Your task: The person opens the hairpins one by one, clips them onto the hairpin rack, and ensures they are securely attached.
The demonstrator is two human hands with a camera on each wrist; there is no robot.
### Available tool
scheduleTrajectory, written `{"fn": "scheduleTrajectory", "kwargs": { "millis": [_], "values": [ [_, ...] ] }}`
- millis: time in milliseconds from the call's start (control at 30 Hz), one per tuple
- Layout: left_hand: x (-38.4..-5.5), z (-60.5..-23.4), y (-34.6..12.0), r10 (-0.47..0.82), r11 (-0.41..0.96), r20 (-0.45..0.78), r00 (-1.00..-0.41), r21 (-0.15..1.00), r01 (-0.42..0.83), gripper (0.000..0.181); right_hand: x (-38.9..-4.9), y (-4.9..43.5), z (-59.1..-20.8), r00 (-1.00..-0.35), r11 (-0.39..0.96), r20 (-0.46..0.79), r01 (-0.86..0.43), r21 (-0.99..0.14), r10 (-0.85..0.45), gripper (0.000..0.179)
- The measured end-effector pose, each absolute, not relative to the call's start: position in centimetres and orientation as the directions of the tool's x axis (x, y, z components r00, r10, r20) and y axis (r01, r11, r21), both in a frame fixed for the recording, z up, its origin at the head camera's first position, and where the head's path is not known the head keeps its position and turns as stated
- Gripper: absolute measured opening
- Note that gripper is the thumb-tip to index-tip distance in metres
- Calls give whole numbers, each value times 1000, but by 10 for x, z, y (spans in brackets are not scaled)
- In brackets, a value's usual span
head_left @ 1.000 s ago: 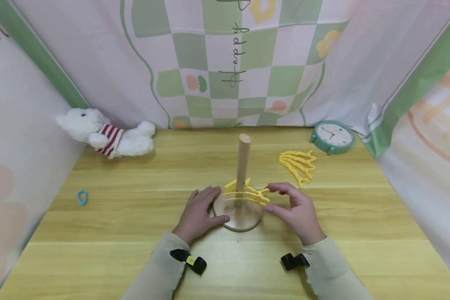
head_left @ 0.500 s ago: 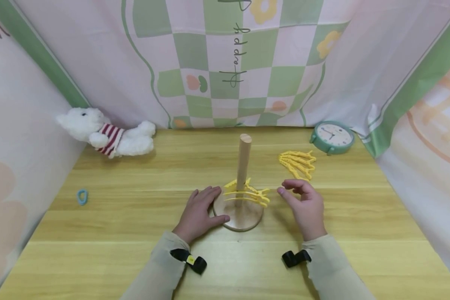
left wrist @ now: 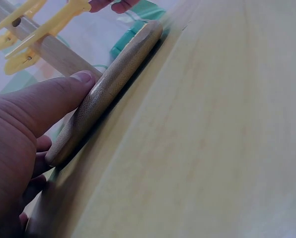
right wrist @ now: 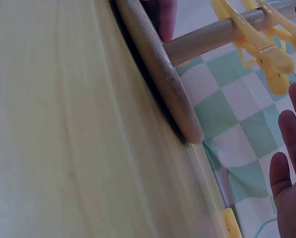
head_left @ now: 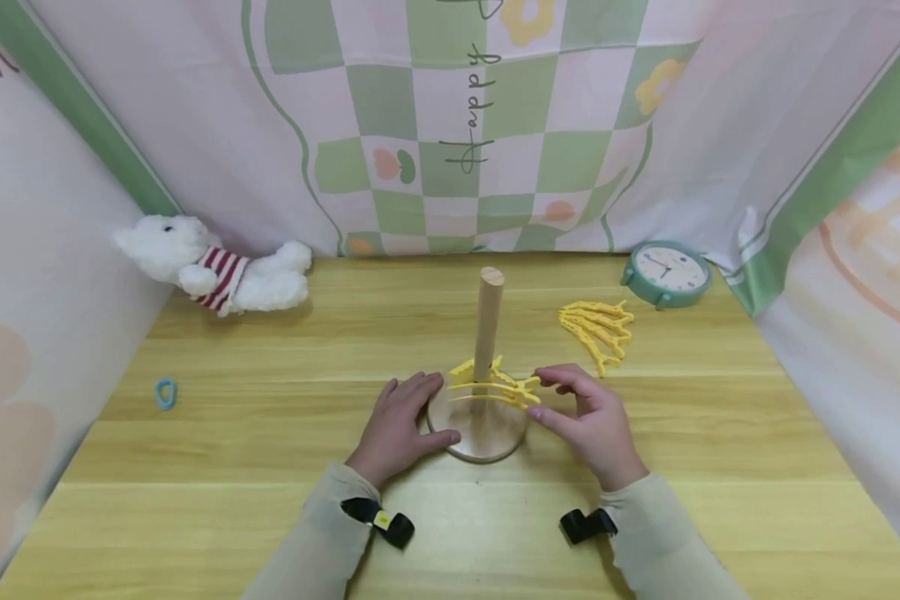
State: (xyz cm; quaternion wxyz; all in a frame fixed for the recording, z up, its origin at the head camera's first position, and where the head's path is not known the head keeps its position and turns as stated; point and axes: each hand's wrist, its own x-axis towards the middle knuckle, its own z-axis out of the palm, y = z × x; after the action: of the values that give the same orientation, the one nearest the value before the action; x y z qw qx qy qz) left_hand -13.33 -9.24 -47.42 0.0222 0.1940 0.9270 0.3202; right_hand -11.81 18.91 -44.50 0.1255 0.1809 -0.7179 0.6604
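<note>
A wooden stand has a round base (head_left: 487, 442) and an upright post (head_left: 489, 321). My left hand (head_left: 399, 429) grips the base at its left edge; in the left wrist view the thumb (left wrist: 63, 99) lies over the top and the other fingers are round the rim. Yellow alligator hair clips (head_left: 495, 390) are clamped across the lower post, one above another. My right hand (head_left: 594, 425) pinches the handle end of the front clip between thumb and forefinger. Its other fingers (right wrist: 292, 131) are spread loosely in the right wrist view, where the pinch itself is out of frame.
Several more yellow clips (head_left: 600, 329) lie fanned out at the back right. A green clock (head_left: 663, 275) lies behind them. At the back left is a white plush toy (head_left: 221, 271), with a small blue ring-like piece (head_left: 165, 393) at the left. A patterned curtain (head_left: 480, 167) hangs behind the table.
My right hand drew back from the front clip to the right half a second ago, and has come back to its handle end. The left hand and the stand stay in place.
</note>
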Motion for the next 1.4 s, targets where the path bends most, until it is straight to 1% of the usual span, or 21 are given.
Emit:
{"fn": "scheduleTrajectory", "kwargs": {
  "millis": [367, 533, 633, 700, 767, 867, 1033, 1200, 1400],
  "values": [
    [-134, -476, -93, 371, 719, 85, -925, 605, 343, 85, -118, 186, -443, -911, 79, 405, -410, -908, -77, 40],
    [-134, -476, -93, 372, 718, 89, -924, 604, 347, 85, -119, 189, -446, -907, 66, 409, -417, -907, -100, 40],
    [-134, -476, -93, 372, 719, 90, -924, 601, 349, 85, -121, 193, -447, -898, 54, 425, -433, -900, -113, 35],
    [-134, -477, -92, 373, 722, 91, -923, 596, 350, 85, -121, 196, -448, -896, 55, 433, -439, -897, -98, 29],
    [-134, -477, -92, 374, 723, 91, -923, 594, 352, 85, -122, 198, -447, -899, 64, 433, -437, -897, -68, 25],
    [-134, -477, -92, 374, 723, 91, -923, 595, 351, 85, -123, 200, -445, -919, 102, 395, -391, -914, 16, 21],
    [-134, -477, -92, 374, 722, 90, -923, 597, 350, 85, -127, 202, -446, -941, 181, 277, -243, -953, 196, 21],
    [-135, -477, -92, 376, 723, 91, -922, 594, 353, 86, -133, 209, -450, -917, 282, 180, -78, -956, 356, 28],
    [-135, -478, -93, 376, 724, 89, -922, 592, 353, 86, -140, 220, -455, -886, 282, 130, 1, -960, 446, 33]
  ]
}}
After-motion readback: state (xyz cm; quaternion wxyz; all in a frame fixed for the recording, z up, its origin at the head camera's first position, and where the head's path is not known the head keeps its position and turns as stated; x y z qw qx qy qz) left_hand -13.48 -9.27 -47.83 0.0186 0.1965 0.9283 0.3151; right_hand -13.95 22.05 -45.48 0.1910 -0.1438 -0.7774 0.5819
